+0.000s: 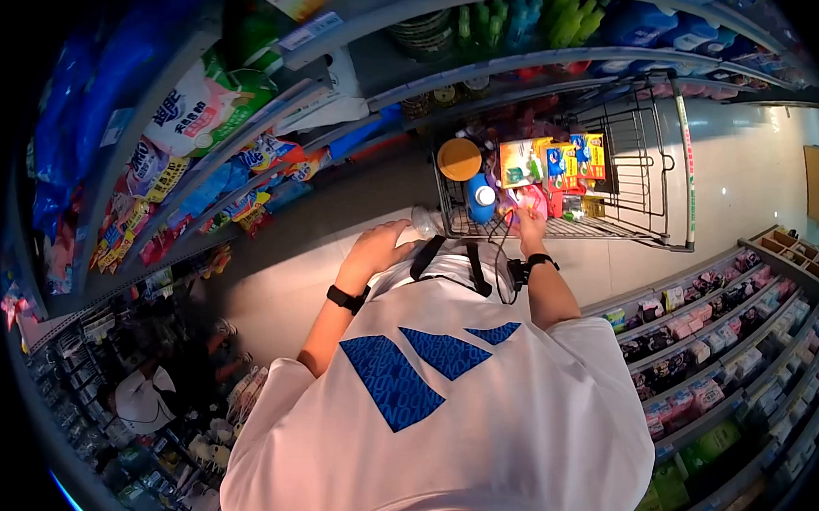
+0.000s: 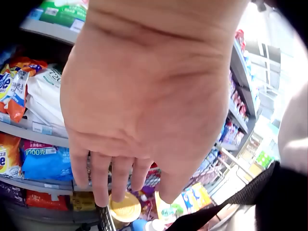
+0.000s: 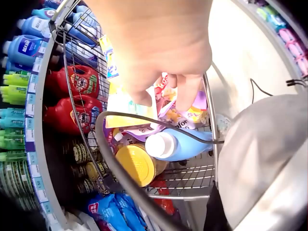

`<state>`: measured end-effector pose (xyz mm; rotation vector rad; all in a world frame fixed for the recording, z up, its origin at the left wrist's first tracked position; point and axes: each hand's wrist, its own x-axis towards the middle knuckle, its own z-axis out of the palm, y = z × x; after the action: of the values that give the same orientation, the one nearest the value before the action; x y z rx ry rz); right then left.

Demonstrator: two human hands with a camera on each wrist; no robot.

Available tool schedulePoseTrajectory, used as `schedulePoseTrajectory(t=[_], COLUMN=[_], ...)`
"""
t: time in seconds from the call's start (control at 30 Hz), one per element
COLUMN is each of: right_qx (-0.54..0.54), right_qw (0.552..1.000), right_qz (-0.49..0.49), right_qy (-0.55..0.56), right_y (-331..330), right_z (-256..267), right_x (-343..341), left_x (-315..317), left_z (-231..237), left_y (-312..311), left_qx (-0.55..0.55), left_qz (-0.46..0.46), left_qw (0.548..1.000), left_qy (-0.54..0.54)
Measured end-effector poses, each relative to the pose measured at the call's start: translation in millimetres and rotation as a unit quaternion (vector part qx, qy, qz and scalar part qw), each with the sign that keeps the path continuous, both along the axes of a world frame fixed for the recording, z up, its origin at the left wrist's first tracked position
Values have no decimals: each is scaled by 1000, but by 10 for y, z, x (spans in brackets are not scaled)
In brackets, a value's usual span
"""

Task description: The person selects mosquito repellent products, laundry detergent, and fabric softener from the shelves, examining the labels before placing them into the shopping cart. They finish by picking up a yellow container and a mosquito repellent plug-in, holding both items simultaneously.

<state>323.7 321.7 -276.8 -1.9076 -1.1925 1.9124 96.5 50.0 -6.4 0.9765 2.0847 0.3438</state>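
Observation:
My right hand [image 1: 531,226] reaches over the near side of a wire shopping cart [image 1: 611,235], fingers bent around a pink packet [image 1: 529,202]. In the right wrist view the hand [image 3: 159,53] hides part of that packet. Beside it lie a blue bottle with a white cap [image 3: 180,144] and a tub with a yellow-orange lid [image 3: 135,164]. A green-and-white pack [image 1: 521,163] and yellow-and-blue packs [image 1: 587,155] sit behind. My left hand [image 1: 378,250] is outside the cart's left end, palm empty; the left wrist view shows its fingers [image 2: 100,180] extended.
Shelves with bagged detergent [image 1: 192,109] rise at the left, and shelves of bottles [image 3: 30,45] run along the cart's far side. Low racks of small packs [image 1: 697,359] stand at the right. A black cable [image 3: 113,144] loops near my right hand. Another person [image 1: 147,399] is at lower left.

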Motion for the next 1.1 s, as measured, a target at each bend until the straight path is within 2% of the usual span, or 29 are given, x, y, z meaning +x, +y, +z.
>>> schedulePoseTrajectory(t=[0.07,0.1,0.17,0.2,0.23,0.3,0.37,0.43,0.47,0.5,0.57,0.6,0.63,0.7,0.73,0.77,0.83,0.9,0.97,1.0,1.03,1.07,1.1], right_qx=[103,98,184,46,41,-161,-196,-244,-307,-310,-252,-274,-273,-279,-259,-268,-338,-329,-345,-186,-13,-152,-290], right_qw=[993,994,976,998,999,976,969,960,936,935,936,922,922,930,939,934,910,933,879,933,935,931,901], right_qz=[47,46,66,-7,-4,-121,-114,-130,-149,-150,-245,-268,-270,-202,-199,-209,-168,-141,-244,-95,62,-30,-118], right_qy=[-16,-18,-93,-36,-35,79,96,40,85,85,20,48,48,128,111,110,169,39,224,293,348,330,302], right_y=[10,34,114,169,235,328,413,448,501,496,471,498,496,580,615,605,640,611,418,236,97,120,127], right_z=[-291,-450,-669,-683,-549,-226,-375,-722,-924,-1045,-1244,-1307,-1170,-1016,-1013,-1004,-606,56,-25,-24,58,218,384], right_x=[24,24,-47,-97,-187,-371,-549,-651,-700,-761,-837,-861,-852,-829,-844,-859,-856,-924,-847,-682,-567,-665,-758], left_x=[94,105,154,193,215,290,323,363,381,412,448,464,491,515,507,496,474,427,367,319,280,247,200], left_z=[-176,-225,-230,-237,-248,-248,-354,-384,-456,-480,-516,-516,-528,-582,-579,-566,-605,-589,-547,-534,-596,-654,-673], left_y=[-20,11,82,97,123,135,89,18,-47,-96,-192,-232,-289,-335,-328,-334,-356,-318,-252,-200,-194,-162,-112], left_qx=[-45,-80,-89,-57,-24,-7,-4,-42,-58,-75,-108,-125,-139,-129,-122,-115,-101,-85,-54,-30,4,28,51], left_qz=[-33,-64,-60,-20,21,54,98,80,83,86,88,99,111,119,128,135,128,119,108,103,105,112,119], left_qw=[998,995,994,998,998,996,992,993,991,989,985,982,978,979,977,974,977,980,984,986,986,987,986], left_qy=[-6,-2,-15,-36,-53,-67,-78,-74,-82,-93,-100,-102,-106,-107,-123,-139,-137,-135,-131,-126,-128,-114,-102])
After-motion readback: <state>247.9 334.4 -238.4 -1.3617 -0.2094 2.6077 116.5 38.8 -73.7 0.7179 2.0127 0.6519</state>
